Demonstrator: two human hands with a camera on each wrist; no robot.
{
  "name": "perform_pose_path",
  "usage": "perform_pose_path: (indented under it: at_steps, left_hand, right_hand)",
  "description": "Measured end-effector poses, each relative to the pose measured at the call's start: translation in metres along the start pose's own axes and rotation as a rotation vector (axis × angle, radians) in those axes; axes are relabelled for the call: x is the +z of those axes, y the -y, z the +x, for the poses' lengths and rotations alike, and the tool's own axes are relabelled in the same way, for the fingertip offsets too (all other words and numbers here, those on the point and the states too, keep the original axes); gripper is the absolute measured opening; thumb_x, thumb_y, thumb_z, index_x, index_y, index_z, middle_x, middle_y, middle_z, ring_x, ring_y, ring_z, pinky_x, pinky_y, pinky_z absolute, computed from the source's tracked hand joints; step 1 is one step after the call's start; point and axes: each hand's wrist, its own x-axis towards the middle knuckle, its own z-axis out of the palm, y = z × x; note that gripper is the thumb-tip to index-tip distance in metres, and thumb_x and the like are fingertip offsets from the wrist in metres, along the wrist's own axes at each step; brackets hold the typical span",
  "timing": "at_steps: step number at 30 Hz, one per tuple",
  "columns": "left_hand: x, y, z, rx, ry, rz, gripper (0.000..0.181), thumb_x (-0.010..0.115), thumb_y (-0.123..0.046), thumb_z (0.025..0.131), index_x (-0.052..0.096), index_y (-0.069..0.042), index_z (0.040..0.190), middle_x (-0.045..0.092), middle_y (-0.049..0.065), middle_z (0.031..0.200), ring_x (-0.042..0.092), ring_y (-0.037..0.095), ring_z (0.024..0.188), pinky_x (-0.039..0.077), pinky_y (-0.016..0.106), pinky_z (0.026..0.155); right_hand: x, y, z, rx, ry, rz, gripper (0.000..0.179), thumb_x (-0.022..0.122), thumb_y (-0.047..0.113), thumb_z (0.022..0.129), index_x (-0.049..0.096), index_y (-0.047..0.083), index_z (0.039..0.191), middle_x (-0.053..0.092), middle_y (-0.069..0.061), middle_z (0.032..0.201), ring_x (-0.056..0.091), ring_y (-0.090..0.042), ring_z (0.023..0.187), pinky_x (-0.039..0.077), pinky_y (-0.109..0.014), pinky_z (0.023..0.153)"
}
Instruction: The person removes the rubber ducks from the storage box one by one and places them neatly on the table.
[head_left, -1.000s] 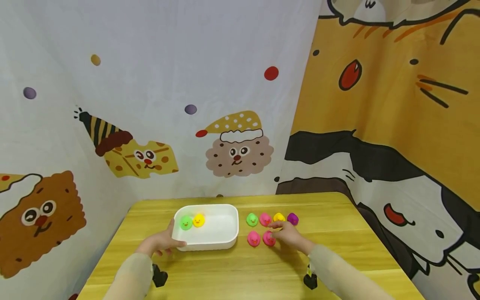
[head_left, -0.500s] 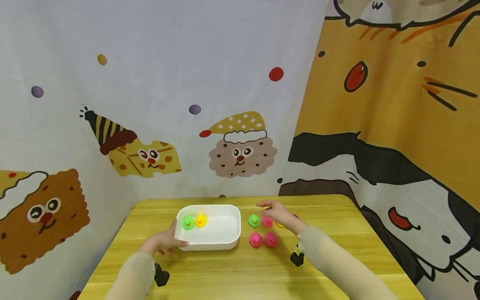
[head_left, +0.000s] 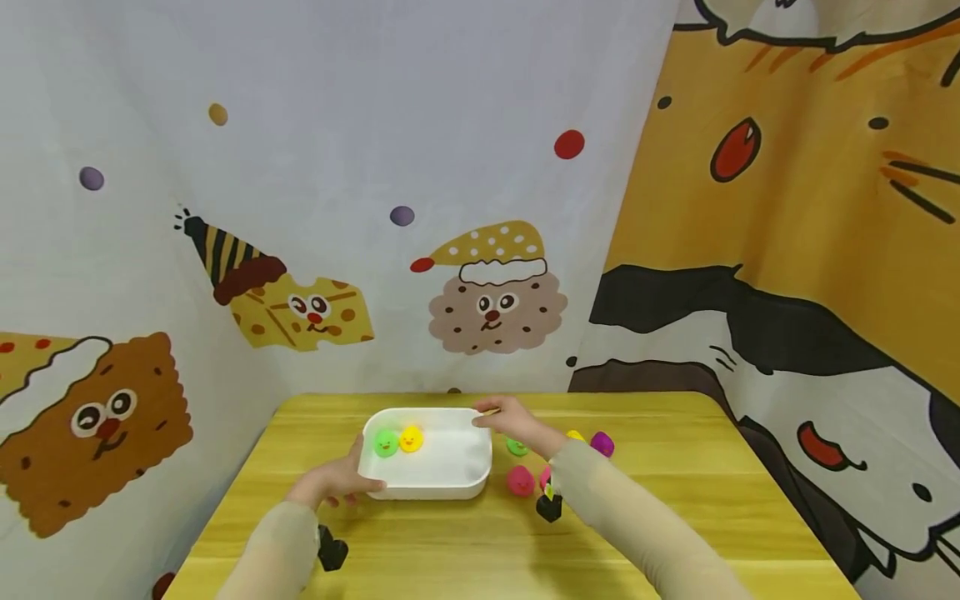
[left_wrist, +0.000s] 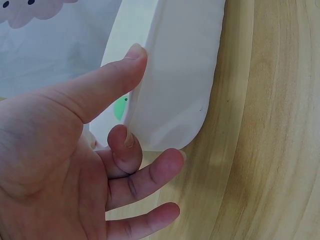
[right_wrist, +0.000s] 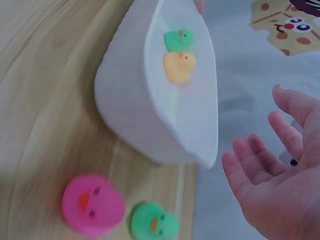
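A white plastic tub (head_left: 457, 454) holds a green toy duck (head_left: 386, 443) and a yellow toy duck (head_left: 411, 438) at its left end. My left hand (head_left: 341, 477) holds the tub's near left corner, its thumb on the rim; some of its fingers curl free below in the left wrist view. Over the tub's far right corner is my right hand (head_left: 517, 423), its fingers loosely bent, with nothing seen in it in the right wrist view. Beside the tub are a pink duck (head_left: 521, 481), a green duck (right_wrist: 155, 222) and a purple duck (head_left: 602, 443).
The ducks stand on a wooden table (head_left: 442, 550). Another pink duck (head_left: 545, 477) and a yellow duck (head_left: 575, 435) are partly covered by my right arm. Cloth with cartoon prints (head_left: 337, 125) hangs behind the table and at both sides.
My right hand has moved from the loose ducks leftward and away from me to the tub's right end. The left hand has stayed at the tub. The head view has shifted slightly.
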Motion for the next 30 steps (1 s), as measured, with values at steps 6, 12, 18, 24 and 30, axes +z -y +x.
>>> perform_pose_path:
  at_steps: [6, 12, 18, 24, 30]
  left_hand:
    - [0.001, 0.0, 0.001, 0.004, -0.003, 0.001, 0.118, 0.075, -0.038, 0.084, -0.015, -0.001, 0.151, 0.033, 0.035, 0.139, 0.06, 0.031, 0.075, 0.046, 0.046, 0.065]
    - [0.001, 0.002, 0.001, -0.001, -0.012, -0.006, 0.116, 0.075, -0.035, 0.085, -0.014, 0.0, 0.151, 0.037, 0.035, 0.137, 0.061, 0.033, 0.075, 0.047, 0.046, 0.065]
    - [0.002, 0.003, 0.0, 0.0, -0.023, -0.001, 0.118, 0.077, -0.038, 0.083, -0.011, -0.001, 0.152, 0.033, 0.036, 0.139, 0.061, 0.032, 0.072, 0.046, 0.042, 0.061]
    - [0.002, 0.005, -0.002, -0.016, -0.032, -0.001, 0.117, 0.077, -0.037, 0.083, -0.01, -0.002, 0.153, 0.042, 0.032, 0.134, 0.06, 0.032, 0.069, 0.042, 0.036, 0.055]
    - [0.002, 0.001, 0.0, 0.008, -0.04, 0.014, 0.116, 0.077, -0.038, 0.083, -0.008, -0.001, 0.153, 0.05, 0.025, 0.124, 0.058, 0.031, 0.068, 0.039, 0.034, 0.053]
  right_hand:
    - [0.02, 0.015, 0.013, -0.02, 0.018, 0.012, 0.038, 0.072, 0.021, 0.089, 0.065, 0.005, 0.123, 0.059, -0.02, 0.126, 0.06, -0.024, 0.104, 0.051, -0.04, 0.081]
    - [0.04, 0.02, 0.027, -0.003, 0.045, 0.064, 0.037, 0.071, 0.02, 0.09, 0.064, 0.005, 0.123, 0.059, -0.018, 0.124, 0.06, -0.024, 0.104, 0.049, -0.05, 0.086]
    - [0.065, 0.018, 0.039, 0.033, 0.049, 0.19, 0.037, 0.069, 0.018, 0.091, 0.062, 0.001, 0.124, 0.063, -0.011, 0.117, 0.059, -0.029, 0.105, 0.046, -0.053, 0.088]
    - [0.091, 0.012, 0.045, 0.095, 0.052, 0.281, 0.043, 0.068, 0.022, 0.091, 0.059, 0.001, 0.127, 0.064, -0.006, 0.115, 0.052, -0.04, 0.115, 0.042, -0.056, 0.092]
    - [0.105, 0.004, 0.052, 0.183, 0.011, 0.293, 0.044, 0.067, 0.021, 0.091, 0.058, 0.004, 0.131, 0.06, -0.008, 0.121, 0.05, -0.039, 0.116, 0.043, -0.054, 0.089]
